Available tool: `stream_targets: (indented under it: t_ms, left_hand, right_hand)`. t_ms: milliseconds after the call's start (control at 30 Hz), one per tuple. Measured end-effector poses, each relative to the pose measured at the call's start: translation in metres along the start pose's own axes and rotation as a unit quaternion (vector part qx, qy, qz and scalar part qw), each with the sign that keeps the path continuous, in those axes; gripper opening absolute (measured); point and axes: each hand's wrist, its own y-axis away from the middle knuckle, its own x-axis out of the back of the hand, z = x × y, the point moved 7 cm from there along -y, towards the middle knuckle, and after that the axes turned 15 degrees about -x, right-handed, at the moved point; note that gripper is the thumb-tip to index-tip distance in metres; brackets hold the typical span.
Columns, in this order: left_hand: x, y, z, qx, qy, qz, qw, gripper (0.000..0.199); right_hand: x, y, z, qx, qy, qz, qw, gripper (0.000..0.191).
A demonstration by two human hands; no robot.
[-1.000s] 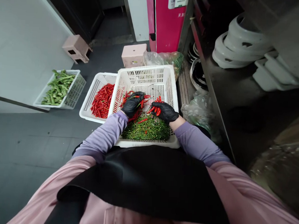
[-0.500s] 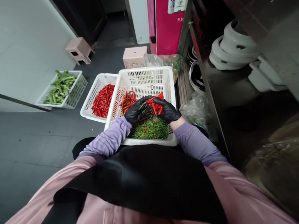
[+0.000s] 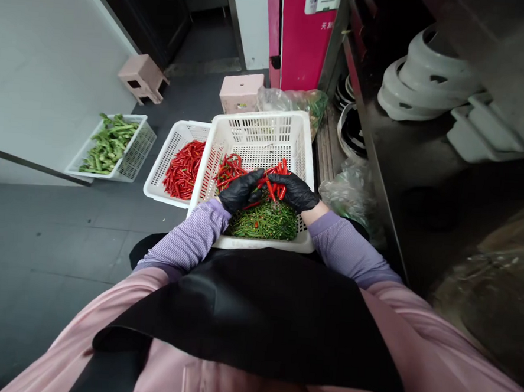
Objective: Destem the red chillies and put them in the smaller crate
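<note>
Both hands wear black gloves and meet above a white plastic basket (image 3: pixel 309 163). My right hand (image 3: pixel 295 192) is closed around a small bunch of red chili peppers (image 3: pixel 283 169), whose tips poke out past the fingers. At the left end of this bunch, my left hand (image 3: pixel 241 192) has its fingers and thumb closed in on a red chili pepper (image 3: pixel 261 183); its stem end is hidden by the glove. Below the hands lies a heap of green chili stems (image 3: pixel 264 223). More red chilies (image 3: pixel 230 169) rest at the basket's left side.
A second white basket (image 3: pixel 155 180) of red chilies stands left, partly behind the first. Farther left is a basket (image 3: pixel 146 144) of green vegetables. Two pink stools (image 3: pixel 242 91) stand behind. Plastic bags (image 3: pixel 348 192) and a metal shelf (image 3: pixel 389 186) flank the right side.
My left hand has turned slightly, and the green stem that showed at its fingers is no longer visible. My right hand keeps its bunch of chilies. The whole view has shifted a little.
</note>
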Motion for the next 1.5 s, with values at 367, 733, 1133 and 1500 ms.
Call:
stream_targets:
  t_ms: [367,733,1133,1500]
  left_hand:
    - [0.014,-0.012,0.005,-0.095,-0.026,0.092,0.991,0.05]
    - [0.024,-0.01,0.002,-0.095,-0.082,0.096,0.987,0.054]
    - [0.051,-0.011,-0.001,-0.129,-0.19,0.144,0.962,0.022]
    - [0.017,-0.009,-0.003,-0.201,-0.251,0.05,0.946,0.024]
  right_hand:
    - [-0.003,0.001,0.007,-0.041,0.005,0.028,0.999,0.042]
    - [-0.017,0.017,-0.006,-0.006,0.172,-0.023,0.985,0.036]
    - [0.013,0.013,-0.015,-0.033,0.105,0.045,0.993,0.025]
    - [0.02,-0.006,0.006,0.01,-0.012,0.09,0.996,0.024]
